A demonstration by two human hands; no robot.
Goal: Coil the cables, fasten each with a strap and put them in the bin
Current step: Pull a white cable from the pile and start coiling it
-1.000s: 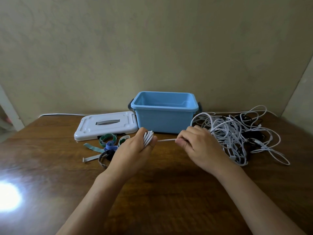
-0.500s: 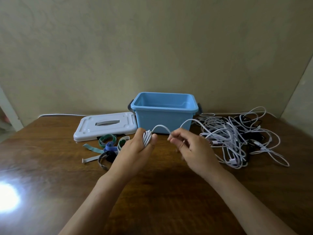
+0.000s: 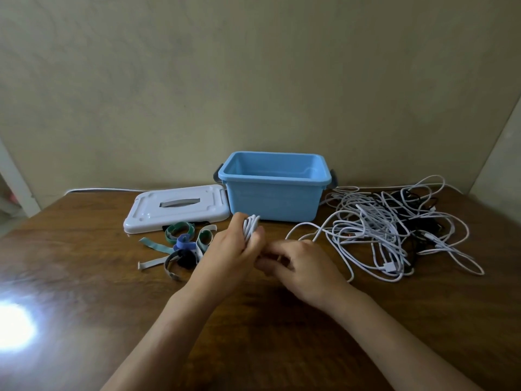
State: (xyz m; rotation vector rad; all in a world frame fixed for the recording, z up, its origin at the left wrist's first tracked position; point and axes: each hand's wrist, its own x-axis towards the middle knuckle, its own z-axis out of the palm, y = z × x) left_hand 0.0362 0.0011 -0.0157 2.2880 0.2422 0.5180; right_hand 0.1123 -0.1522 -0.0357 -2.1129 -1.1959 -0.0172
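White cable coil (image 3: 250, 226): one, gripped by left hand (image 3: 225, 256); right hand (image 3: 303, 263) blurred, grip unclear.

1 bin (image 3: 273, 203), 1 lid (image 3: 176, 208), 2 hands (image 3: 229, 253)

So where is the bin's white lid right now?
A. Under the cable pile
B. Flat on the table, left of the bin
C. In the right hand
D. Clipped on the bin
B: the lid lies flat on the table, just left of the open bin.
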